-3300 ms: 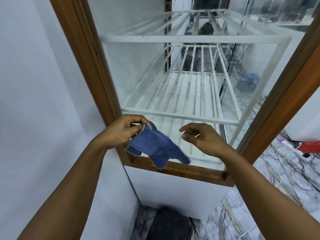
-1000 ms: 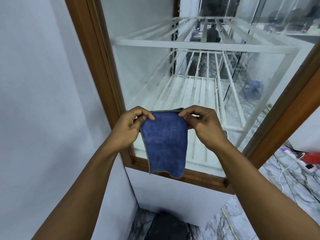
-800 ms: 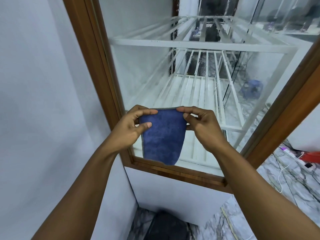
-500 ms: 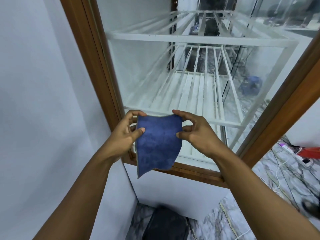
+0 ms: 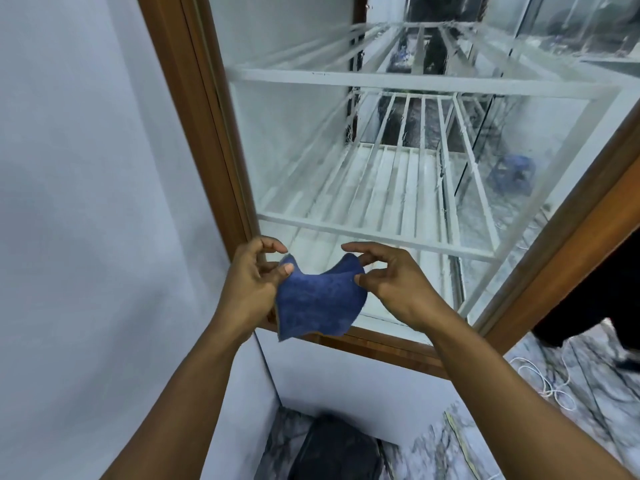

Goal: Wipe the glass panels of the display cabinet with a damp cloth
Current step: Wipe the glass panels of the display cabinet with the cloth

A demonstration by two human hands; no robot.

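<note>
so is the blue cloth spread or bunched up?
Spread: the blue cloth hangs open between left hand and right hand, each pinching a top corner; top edge sags.

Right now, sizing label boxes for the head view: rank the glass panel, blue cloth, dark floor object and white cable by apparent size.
Largest: the glass panel.
Next: the blue cloth and the dark floor object, roughly alike; the cloth is nearer, the object cropped.
Smallest: the white cable.

cloth [image 5: 317, 299]: far face hidden | floor object [image 5: 332, 448]: blurred, cut off (bottom edge) | dark shape [image 5: 595, 299]: cut off right
</note>
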